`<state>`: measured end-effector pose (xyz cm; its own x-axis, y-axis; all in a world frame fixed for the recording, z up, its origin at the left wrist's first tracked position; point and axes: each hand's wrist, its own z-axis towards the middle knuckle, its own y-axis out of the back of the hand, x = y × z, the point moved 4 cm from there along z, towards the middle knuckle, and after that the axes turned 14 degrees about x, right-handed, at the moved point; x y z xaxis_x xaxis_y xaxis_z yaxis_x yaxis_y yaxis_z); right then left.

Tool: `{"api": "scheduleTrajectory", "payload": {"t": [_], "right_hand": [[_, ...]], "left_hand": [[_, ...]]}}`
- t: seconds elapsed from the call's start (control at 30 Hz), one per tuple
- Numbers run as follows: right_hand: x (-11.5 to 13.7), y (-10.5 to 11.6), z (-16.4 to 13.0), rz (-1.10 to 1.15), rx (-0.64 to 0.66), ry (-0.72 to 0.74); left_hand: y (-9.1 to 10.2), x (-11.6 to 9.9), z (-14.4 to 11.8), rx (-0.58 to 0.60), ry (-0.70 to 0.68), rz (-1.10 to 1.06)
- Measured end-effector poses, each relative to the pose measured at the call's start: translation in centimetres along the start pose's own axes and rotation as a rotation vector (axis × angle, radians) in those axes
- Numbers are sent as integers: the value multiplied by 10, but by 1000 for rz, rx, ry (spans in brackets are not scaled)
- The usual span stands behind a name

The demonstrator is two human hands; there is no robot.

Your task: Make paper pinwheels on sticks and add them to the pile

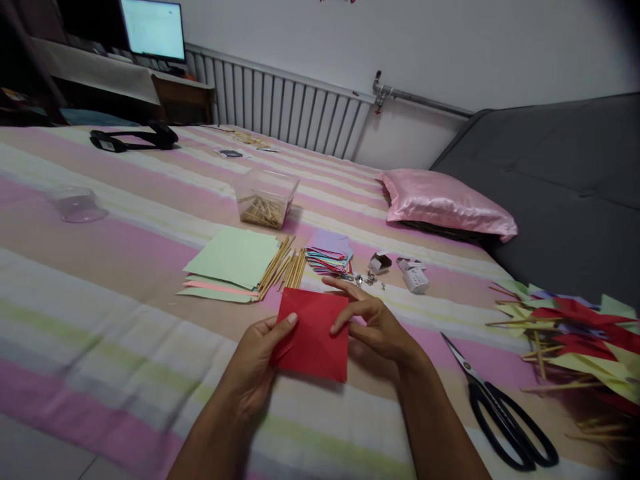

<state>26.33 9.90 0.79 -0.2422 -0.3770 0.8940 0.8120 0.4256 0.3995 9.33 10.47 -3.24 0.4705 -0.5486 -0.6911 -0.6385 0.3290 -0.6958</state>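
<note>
The left hand (255,363) pinches the near-left edge of a square red paper sheet (313,333) with creases across it, thumb on top and fingers curled beneath; the right hand (373,323) rests half open on the sheet's right edge, forefinger pressing down, gripping nothing else; the sheet lies low over the pink-and-green striped bedcover (125,280), just in front of the person.

The likely trouble is the soft surface — a fold pressed into bedding may come out slack or crooked, and thin paper held by one edge could buckle or tear along a crease; the black-handled scissors (500,407) lie open-bladed near the right forearm, so a careless sweep might catch them; the small metal pins (367,279) scattered just beyond the sheet could roll into the cloth and be lost.

A clear plastic tub (267,197) stands further back, holding a heap of thin wooden sticks; more wooden sticks (283,267) lie loose beside a stack of pale green paper (233,260); a clear lid (77,203) sits well apart to the left — whether anything is under it I cannot tell.
</note>
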Motion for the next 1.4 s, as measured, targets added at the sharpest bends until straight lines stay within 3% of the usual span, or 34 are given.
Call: {"api": "scheduleTrajectory", "payload": {"t": [0.27,0.47,0.6,0.87,1.1,1.4], "right_hand": [[0,-3,-2,28,63,-20],[-4,-7,-3,140,184,-41],[-6,-6,-4,135,179,-53],[-8,-10,1,168,61,-97],[-8,-13,4,82,-79,-217],[-13,-17,4,122,-108,-243]], "left_hand": [[1,1,0,-30,10,10],[2,1,0,-46,-10,-3],[1,1,-1,-54,-11,3],[1,3,-1,-42,-13,17],[0,3,-1,-32,-16,3],[-1,3,-1,-56,-5,35]]}}
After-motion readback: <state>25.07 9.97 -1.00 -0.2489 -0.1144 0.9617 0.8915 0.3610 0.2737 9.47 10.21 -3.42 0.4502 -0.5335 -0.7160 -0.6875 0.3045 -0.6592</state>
